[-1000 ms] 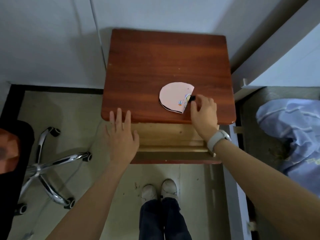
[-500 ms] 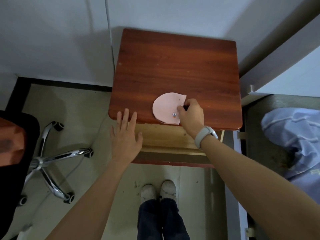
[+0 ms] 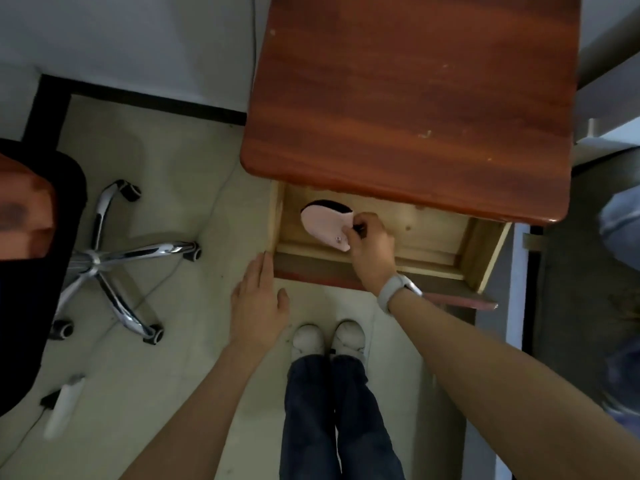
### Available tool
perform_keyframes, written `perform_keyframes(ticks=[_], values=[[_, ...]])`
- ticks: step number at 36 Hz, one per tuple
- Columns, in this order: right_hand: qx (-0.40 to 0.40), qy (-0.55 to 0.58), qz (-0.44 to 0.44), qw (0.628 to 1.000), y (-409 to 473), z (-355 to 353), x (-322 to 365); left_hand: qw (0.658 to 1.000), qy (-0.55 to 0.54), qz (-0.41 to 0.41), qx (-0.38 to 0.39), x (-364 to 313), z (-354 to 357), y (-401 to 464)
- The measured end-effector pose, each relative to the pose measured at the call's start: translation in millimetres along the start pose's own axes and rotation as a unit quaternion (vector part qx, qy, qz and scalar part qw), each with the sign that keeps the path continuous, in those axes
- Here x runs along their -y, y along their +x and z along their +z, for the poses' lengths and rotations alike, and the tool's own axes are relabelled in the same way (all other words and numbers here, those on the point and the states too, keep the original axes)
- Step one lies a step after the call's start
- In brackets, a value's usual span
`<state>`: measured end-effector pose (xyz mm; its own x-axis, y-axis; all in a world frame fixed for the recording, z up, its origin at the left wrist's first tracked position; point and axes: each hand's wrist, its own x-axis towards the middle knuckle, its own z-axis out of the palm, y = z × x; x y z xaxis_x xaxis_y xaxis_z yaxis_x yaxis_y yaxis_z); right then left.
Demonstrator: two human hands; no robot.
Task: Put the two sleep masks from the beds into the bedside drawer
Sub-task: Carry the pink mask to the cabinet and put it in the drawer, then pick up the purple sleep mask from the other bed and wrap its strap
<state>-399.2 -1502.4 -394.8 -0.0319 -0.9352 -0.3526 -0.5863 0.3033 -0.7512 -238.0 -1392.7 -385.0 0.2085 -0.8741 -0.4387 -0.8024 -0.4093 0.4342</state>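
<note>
A folded pink sleep mask [image 3: 323, 223] with a black underside hangs inside the open wooden drawer [image 3: 433, 233] of the reddish-brown bedside table [image 3: 415, 98]. My right hand [image 3: 370, 247], with a pale watch on its wrist, pinches the mask at its right edge over the drawer's left half. My left hand [image 3: 258, 306] is flat with its fingers together, fingertips touching the drawer's front left corner, and holds nothing. I see only one mask.
An office chair with a chrome star base [image 3: 114, 251] and a dark seat stands on the left. A white object [image 3: 64, 403] lies on the floor at lower left. Blue bedding [image 3: 620, 220] shows at the right edge. My feet in white shoes [image 3: 327, 337] stand before the drawer.
My right hand has carried the pink mask off the table top and down into the open drawer. My left hand has slid from the table's front edge to the drawer's corner. The camera has tilted down.
</note>
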Motion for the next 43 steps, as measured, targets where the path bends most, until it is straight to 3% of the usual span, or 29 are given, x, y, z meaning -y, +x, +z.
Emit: perform_keyframes(ticks=[5,11,19,21,25,30,37,43], values=[[0.037,0.011,0.046,0.998,21,31,-3,1.0,0.0,0.026,-0.01,5,6,-1],[-0.004,-0.022,0.079,0.997,39,45,0,1.0,0.013,0.016,-0.007,5,9,1],[-0.019,0.088,0.195,0.977,22,39,10,0.999,0.033,-0.001,0.026,0,0,0],[0.003,0.086,0.185,0.979,4,27,8,0.999,0.023,-0.01,0.028,-4,-5,-3],[0.024,0.068,0.156,0.985,-46,-12,5,1.0,0.012,-0.008,0.025,-24,-20,-16],[-0.023,0.102,0.199,0.974,-112,-84,6,0.998,0.001,0.031,0.062,-67,-36,-53],[-0.102,0.112,0.253,0.956,-191,-200,-1,0.977,0.041,0.158,0.134,-168,-44,-85],[-0.208,0.116,0.281,0.93,-218,-295,-31,0.94,0.075,0.292,0.16,-292,-24,-79]])
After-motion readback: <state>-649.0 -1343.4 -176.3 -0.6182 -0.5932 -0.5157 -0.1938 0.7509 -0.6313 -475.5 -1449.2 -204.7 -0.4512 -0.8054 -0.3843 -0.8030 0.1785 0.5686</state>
